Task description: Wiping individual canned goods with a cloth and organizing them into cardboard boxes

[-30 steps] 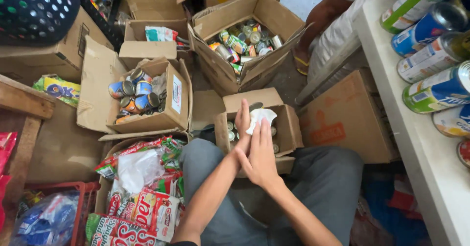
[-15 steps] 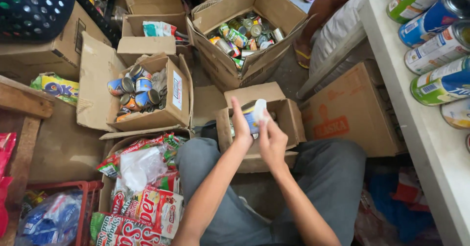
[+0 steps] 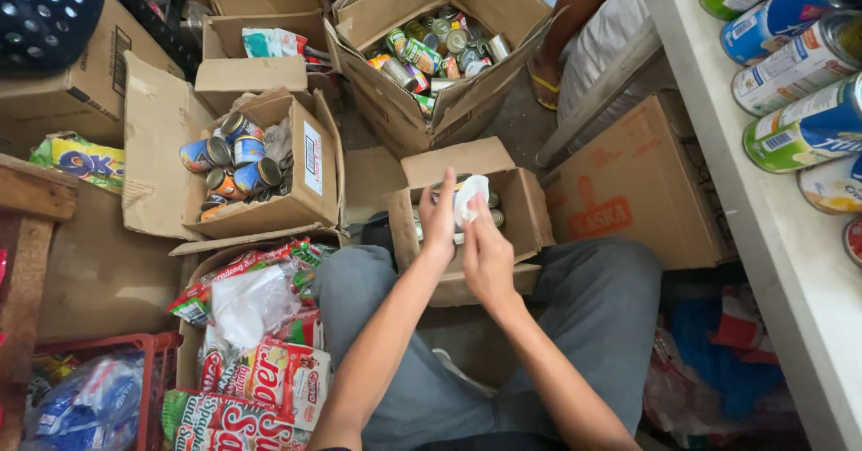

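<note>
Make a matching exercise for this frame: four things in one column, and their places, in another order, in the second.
Things:
1. white piece
2. blue-labelled cans
3. cans lying on their sides
4. red crate

Places:
A. on the white shelf, right
B. bottom left corner
C. at the fingers of both hands, left hand and right hand
D. in the open carton, left of centre

Pairs: 1-C, 2-D, 3-A, 4-B

boxes (image 3: 628,190): matt brown cardboard | cans (image 3: 224,159): glossy metal, paper labels | shelf (image 3: 763,235): smooth white | packets (image 3: 269,388): shiny plastic
</note>
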